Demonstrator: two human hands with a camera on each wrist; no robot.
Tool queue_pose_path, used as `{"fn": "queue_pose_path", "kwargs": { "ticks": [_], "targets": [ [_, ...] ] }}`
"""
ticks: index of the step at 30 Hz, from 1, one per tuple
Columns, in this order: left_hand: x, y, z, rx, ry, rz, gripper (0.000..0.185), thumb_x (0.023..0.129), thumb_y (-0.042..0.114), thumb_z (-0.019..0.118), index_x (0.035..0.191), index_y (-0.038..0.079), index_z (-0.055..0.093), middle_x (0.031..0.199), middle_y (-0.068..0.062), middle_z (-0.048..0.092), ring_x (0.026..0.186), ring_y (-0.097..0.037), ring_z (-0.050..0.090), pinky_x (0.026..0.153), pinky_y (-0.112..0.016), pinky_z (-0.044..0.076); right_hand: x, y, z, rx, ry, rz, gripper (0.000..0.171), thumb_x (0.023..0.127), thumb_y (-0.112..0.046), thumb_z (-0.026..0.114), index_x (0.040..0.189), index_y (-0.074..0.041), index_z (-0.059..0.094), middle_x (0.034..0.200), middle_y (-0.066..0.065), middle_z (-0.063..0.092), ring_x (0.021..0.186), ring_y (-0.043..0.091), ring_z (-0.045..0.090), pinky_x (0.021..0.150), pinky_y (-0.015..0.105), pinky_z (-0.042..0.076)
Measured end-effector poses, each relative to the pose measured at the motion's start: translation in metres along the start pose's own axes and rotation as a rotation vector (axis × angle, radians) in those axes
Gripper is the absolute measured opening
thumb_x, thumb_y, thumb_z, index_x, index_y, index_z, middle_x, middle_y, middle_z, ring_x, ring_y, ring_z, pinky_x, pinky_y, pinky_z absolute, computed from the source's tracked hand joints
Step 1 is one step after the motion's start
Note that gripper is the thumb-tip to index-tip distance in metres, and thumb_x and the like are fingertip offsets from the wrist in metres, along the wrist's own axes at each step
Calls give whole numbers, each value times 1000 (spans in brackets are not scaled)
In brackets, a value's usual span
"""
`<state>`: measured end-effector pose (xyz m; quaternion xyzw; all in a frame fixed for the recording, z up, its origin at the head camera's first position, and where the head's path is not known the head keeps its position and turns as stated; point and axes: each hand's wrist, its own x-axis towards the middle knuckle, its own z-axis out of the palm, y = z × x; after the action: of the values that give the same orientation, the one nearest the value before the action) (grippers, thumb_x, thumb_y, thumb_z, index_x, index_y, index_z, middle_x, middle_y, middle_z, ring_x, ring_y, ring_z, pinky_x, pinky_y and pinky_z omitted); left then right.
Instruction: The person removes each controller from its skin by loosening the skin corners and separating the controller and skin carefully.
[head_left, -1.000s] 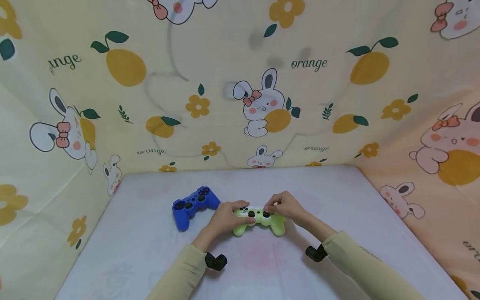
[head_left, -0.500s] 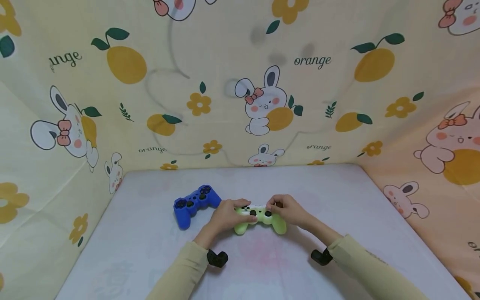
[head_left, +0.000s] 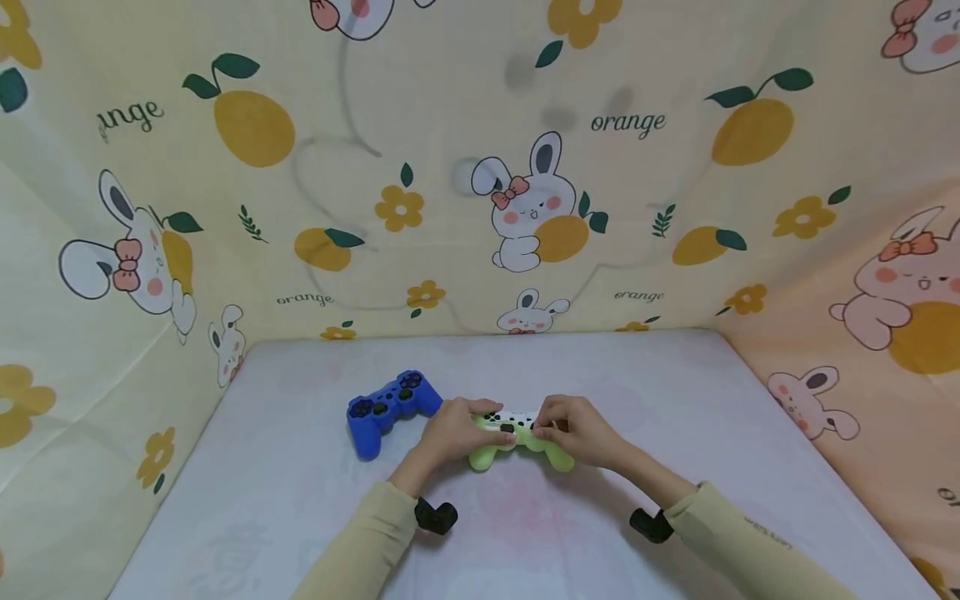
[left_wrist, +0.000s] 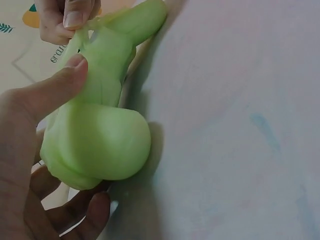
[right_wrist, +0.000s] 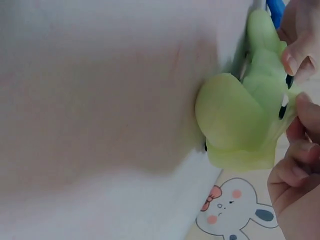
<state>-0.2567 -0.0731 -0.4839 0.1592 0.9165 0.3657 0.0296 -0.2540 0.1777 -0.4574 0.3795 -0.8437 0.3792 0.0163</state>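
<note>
A white game controller in a light green silicone cover (head_left: 519,440) lies on the table in front of me. My left hand (head_left: 453,433) grips its left handle (left_wrist: 97,142), thumb on top. My right hand (head_left: 573,430) pinches the green cover's edge (right_wrist: 285,102) and stretches it off the controller; in the left wrist view its fingertips (left_wrist: 67,20) pull a thin strand of the cover. A blue-covered controller (head_left: 388,407) lies just left of my left hand, apart from it.
The white table (head_left: 300,500) is walled on three sides by a yellow cloth with rabbits and oranges (head_left: 480,208). Black wrist mounts (head_left: 435,517) sit below both cuffs.
My right hand has shifted slightly left and toward me on the green controller, now covering more of its right side. The left hand and blue controller have stayed put.
</note>
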Motion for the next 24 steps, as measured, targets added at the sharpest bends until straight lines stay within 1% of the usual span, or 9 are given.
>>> {"fn": "queue_pose_path", "kwargs": {
  "ticks": [3,8,10,12,15,21,24],
  "targets": [
    [-2,0,1,-11,2,-4,71,67,69,77,125,28,70,125,1,65,114,-21,59,89,-40,49,0,0,1,-30,-5,-57,6,85,-2,76,84,-8,78,81,-8,61,66,8,51,56,23,45],
    [-4,-2,2,-41,5,-12,72,69,68,77,127,26,69,128,1,63,119,-22,57,92,-43,48,1,-3,3,-150,-3,-182,8,80,-1,80,86,-6,79,81,-5,60,70,5,55,60,21,49],
    [-5,-2,2,-50,5,-10,72,69,67,77,128,25,68,129,1,62,120,-22,56,93,-43,48,1,-3,4,-161,7,-189,9,79,0,80,86,-5,79,80,-5,60,69,4,55,59,21,49],
    [-5,-1,2,-60,5,-5,72,70,66,77,128,25,68,130,1,62,121,-22,55,94,-43,47,-1,-3,5,-151,20,-162,9,79,1,81,86,-5,79,80,-5,61,70,5,56,59,21,49],
    [-5,-1,2,-72,0,0,71,71,65,77,128,24,68,131,1,61,123,-22,54,97,-44,46,-2,-3,6,-126,45,-91,10,79,1,80,87,-4,79,80,-5,62,71,6,58,59,23,50],
    [-5,-1,2,-98,-4,10,72,71,64,78,129,22,67,132,0,60,125,-23,52,100,-45,43,0,-7,8,-172,110,56,7,79,-5,82,83,-10,80,74,-13,59,65,4,52,55,23,46],
    [-5,0,3,-102,-4,10,72,71,63,79,129,22,67,132,0,61,125,-23,53,100,-45,43,0,-12,9,-169,156,124,10,76,-5,84,84,-9,80,73,-12,60,64,6,52,55,24,46]
  ]
}}
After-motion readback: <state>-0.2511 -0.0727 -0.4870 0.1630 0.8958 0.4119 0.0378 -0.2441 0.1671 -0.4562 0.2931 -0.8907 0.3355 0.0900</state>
